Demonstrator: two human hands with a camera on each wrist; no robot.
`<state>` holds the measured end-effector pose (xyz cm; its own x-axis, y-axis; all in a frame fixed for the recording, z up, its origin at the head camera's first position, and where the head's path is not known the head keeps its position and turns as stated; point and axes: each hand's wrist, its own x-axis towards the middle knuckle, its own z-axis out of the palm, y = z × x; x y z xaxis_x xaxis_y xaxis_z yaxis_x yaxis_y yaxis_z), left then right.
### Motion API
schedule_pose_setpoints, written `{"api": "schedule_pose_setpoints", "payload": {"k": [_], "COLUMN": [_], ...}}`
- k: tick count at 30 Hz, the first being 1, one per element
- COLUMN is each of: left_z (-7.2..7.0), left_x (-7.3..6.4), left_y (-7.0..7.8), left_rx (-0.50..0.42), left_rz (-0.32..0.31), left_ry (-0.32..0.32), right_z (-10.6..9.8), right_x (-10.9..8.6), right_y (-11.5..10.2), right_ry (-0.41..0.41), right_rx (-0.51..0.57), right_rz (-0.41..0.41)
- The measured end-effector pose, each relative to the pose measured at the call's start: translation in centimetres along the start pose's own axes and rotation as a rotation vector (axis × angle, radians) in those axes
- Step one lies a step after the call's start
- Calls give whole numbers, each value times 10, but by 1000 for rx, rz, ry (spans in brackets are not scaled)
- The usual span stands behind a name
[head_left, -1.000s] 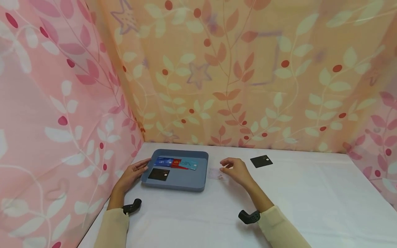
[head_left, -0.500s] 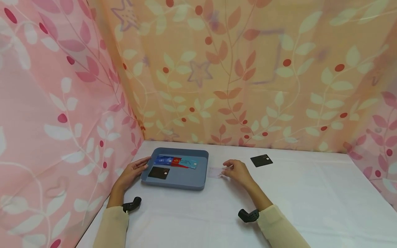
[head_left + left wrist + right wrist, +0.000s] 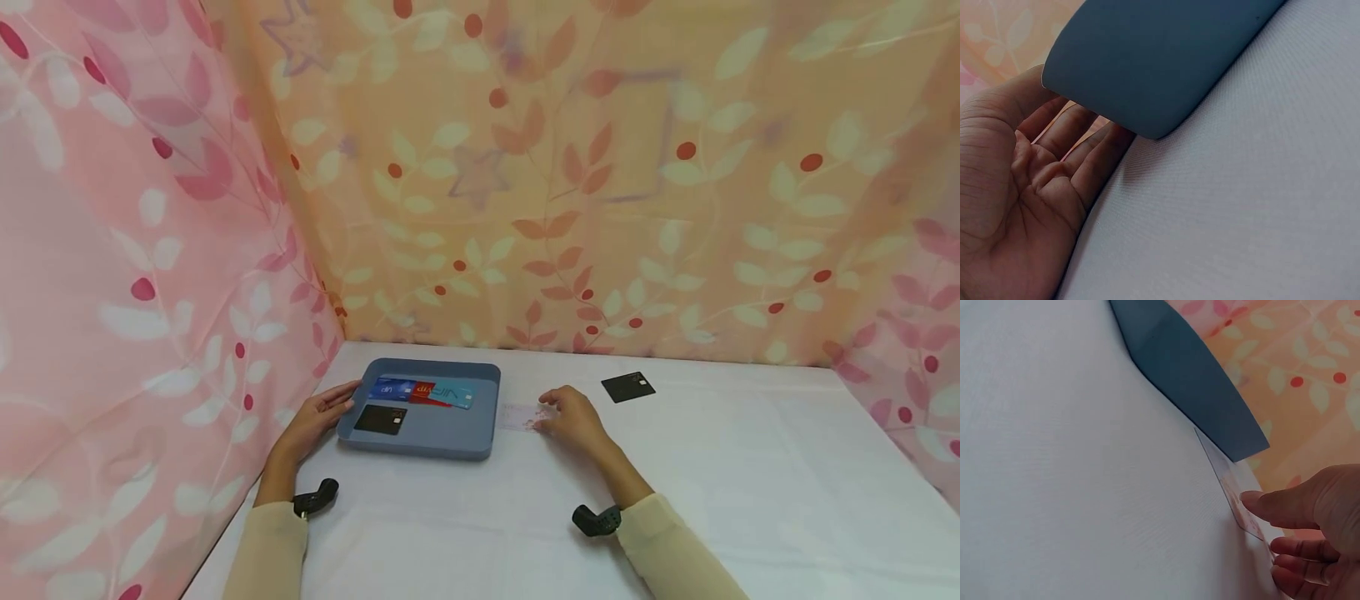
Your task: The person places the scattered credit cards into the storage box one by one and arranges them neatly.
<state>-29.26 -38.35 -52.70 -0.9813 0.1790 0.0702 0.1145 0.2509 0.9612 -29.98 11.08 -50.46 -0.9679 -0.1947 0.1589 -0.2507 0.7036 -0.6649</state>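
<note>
My left hand [image 3: 311,422] rests, fingers fairly straight, against the left end of the blue tray [image 3: 442,432], seemingly to steady it. My right hand [image 3: 577,419], thumb and fingers apart, is at the pale card [image 3: 516,416] lying flat just beside the tray; I can't tell if they touch. Inside are overlapping cards [image 3: 422,393] and a black card [image 3: 381,419]; a second black card [image 3: 628,387] lies farther right. Leafy cloth [image 3: 487,233] walls the white surface [image 3: 420,525].

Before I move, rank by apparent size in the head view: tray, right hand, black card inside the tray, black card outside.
Tray
Right hand
Black card inside the tray and black card outside: too alike to rank.
</note>
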Motion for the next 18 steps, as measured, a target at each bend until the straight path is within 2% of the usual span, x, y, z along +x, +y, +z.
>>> {"api": "schedule_pose_setpoints", "payload": {"k": [5,18], "left_z": [-2,-1], "left_x": [-6,-1], "left_y": [-5,-4], "left_rx": [33,41], "left_rz": [-23,-33], "left_ry": [6,26], "right_z": [7,8], "right_x": [-1,0], "right_y": [-1,1], "right_ry": [-19,-7], "right_rx": [-58,-115], "right_rz": [-5,-40]}}
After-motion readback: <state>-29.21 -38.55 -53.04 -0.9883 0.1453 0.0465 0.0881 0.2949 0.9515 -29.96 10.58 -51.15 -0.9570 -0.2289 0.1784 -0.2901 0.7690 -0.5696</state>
